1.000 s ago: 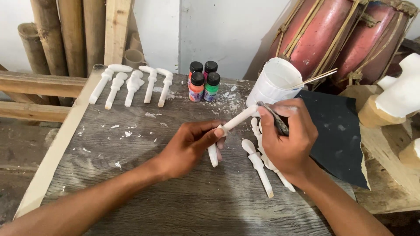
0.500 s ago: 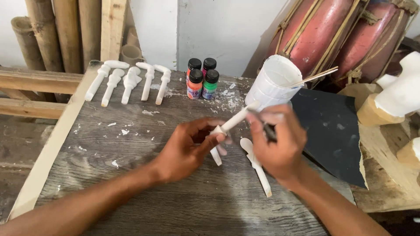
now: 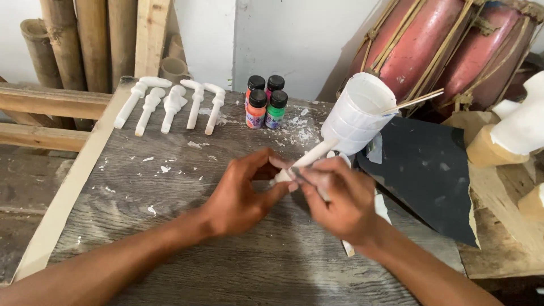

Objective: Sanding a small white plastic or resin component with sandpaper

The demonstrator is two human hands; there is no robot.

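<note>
A weathered grey plank desk point(image 3: 170, 226), flecked with white chips, carries the work, with two red rope-laced drums point(image 3: 442, 51) leaning behind it and a sheet of black sandpaper point(image 3: 430, 175) lying at its right end. A white ribbed plastic cup point(image 3: 357, 116) with a thin stick poking out stands near the middle, just beyond the hands. Along the far edge lie five white carved pegs point(image 3: 170, 105) in a row, looking already coated, beside four small black-capped paint bottles point(image 3: 265, 102), apparently unopened, which suggests colour work is still to come. The left hand point(image 3: 243, 195) is closed around one end of a slim white carved peg point(image 3: 306, 158), held above the desk. The right hand point(image 3: 337, 195), blurred, pinches a thin dark tool point(image 3: 303, 177) against it.
</note>
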